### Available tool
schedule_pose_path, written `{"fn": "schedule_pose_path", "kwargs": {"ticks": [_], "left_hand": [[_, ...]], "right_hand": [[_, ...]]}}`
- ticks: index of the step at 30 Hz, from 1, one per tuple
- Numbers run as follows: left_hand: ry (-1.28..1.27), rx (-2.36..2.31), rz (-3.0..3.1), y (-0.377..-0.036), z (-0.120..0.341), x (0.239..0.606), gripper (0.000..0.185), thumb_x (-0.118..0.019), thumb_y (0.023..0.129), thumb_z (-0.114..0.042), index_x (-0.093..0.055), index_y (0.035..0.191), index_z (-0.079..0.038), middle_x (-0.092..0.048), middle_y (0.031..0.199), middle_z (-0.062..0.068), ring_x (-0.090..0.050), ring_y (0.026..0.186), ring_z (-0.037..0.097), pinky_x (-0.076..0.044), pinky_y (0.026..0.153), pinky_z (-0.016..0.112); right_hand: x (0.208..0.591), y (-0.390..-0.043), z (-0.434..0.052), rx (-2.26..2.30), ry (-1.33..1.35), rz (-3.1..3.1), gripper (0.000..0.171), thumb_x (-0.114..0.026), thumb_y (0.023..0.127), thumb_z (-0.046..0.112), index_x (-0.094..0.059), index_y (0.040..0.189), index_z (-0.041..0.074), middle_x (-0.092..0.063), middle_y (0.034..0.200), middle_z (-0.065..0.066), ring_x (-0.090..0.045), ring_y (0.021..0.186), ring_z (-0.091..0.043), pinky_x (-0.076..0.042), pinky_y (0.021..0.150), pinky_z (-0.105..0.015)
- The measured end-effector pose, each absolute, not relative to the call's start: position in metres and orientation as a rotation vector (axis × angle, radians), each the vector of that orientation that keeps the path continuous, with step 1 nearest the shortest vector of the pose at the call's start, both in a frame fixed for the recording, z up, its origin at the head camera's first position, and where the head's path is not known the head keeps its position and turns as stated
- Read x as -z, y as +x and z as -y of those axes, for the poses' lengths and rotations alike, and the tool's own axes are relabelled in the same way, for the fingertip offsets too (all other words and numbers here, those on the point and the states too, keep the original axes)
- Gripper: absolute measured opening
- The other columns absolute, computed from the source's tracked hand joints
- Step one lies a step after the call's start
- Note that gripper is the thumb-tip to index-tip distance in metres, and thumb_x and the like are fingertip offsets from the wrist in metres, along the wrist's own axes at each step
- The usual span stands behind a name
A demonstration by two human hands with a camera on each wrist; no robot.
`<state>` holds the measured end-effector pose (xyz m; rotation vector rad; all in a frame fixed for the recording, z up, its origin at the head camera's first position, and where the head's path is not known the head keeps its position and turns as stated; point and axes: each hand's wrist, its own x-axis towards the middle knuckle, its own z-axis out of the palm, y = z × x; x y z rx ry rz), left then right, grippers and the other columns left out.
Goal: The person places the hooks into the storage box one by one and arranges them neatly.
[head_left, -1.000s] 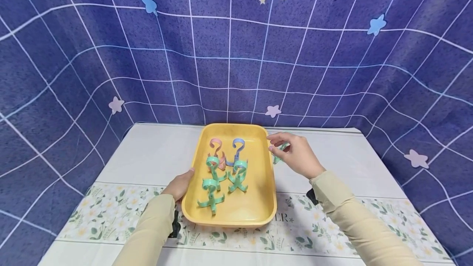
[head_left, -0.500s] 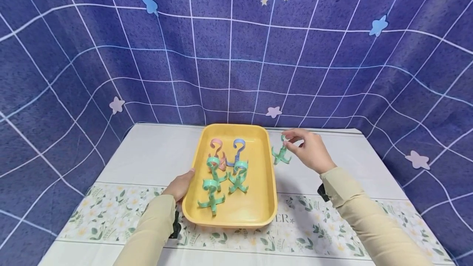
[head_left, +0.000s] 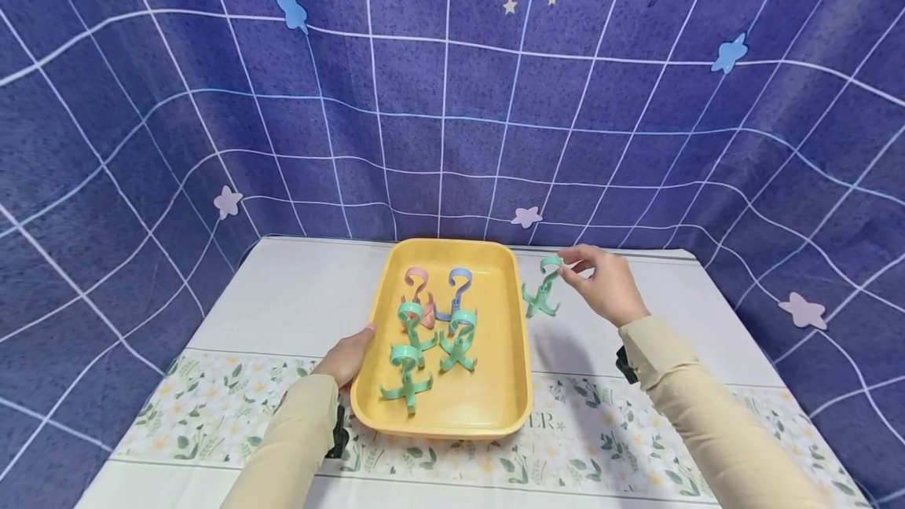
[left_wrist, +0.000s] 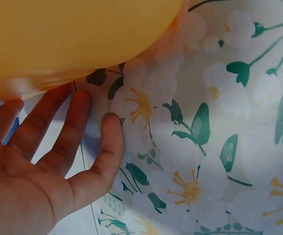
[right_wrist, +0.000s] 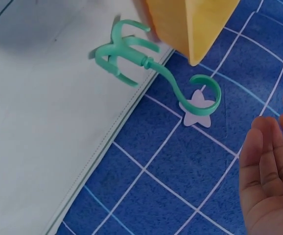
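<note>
A yellow tray (head_left: 495, 383) stands on the table, with my left hand (head_left: 346, 357) at its left side. The left thumb lies over the rim, and in the left wrist view the fingers (left_wrist: 68, 132) reach against the tray's outer wall from below. Right of the tray, a green four-pronged hook (head_left: 543, 298) stands prongs down on the table. My right hand (head_left: 601, 281) is just beside its curled top; the right wrist view shows a gap between the fingertips and the hook (right_wrist: 168, 73). Nothing is between the right hand's fingers.
In the tray are several green hooks (head_left: 408, 391), a pink hook (head_left: 417, 280) and a blue hook (head_left: 459, 281). A blue grid-patterned curtain (head_left: 438, 100) rises behind the table. A flowered strip (head_left: 601, 430) crosses the white tabletop.
My right hand has drawn back rightward from the tray's edge and away from the green hook, which has come into full view. The left hand has stayed at the tray.
</note>
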<state>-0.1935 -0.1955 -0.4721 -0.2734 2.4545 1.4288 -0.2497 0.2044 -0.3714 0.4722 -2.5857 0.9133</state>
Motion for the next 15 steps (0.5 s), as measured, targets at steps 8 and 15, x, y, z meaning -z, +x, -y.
{"fn": "schedule_pose_path", "kwargs": {"ticks": [8, 15], "left_hand": [[-0.282, -1.429, -2.459, -0.192, 0.194, 0.471, 0.070, -0.021, 0.110, -0.053, -0.056, 0.133, 0.002, -0.067, 0.079, 0.013, -0.067, 0.059, 0.022, -0.055, 0.051, 0.033], [-0.304, -1.410, -2.462, -0.193, 0.193, 0.471, 0.069, -0.020, 0.110, -0.053, -0.055, 0.134, 0.002, -0.067, 0.078, 0.012, -0.067, 0.059, 0.020, -0.052, 0.049, 0.030]], "right_hand": [[0.373, -0.258, -0.208, -0.905, 0.431, 2.630, 0.027, -0.069, 0.096, 0.010, -0.070, 0.121, -0.001, -0.072, 0.109, -0.019, -0.070, 0.096, -0.037, -0.053, 0.084, -0.053], [0.379, -0.266, -0.207, -0.944, 0.380, 2.677, 0.028, -0.068, 0.095, 0.008, -0.069, 0.121, -0.003, -0.071, 0.112, -0.023, -0.069, 0.098, -0.039, -0.053, 0.085, -0.053]]}}
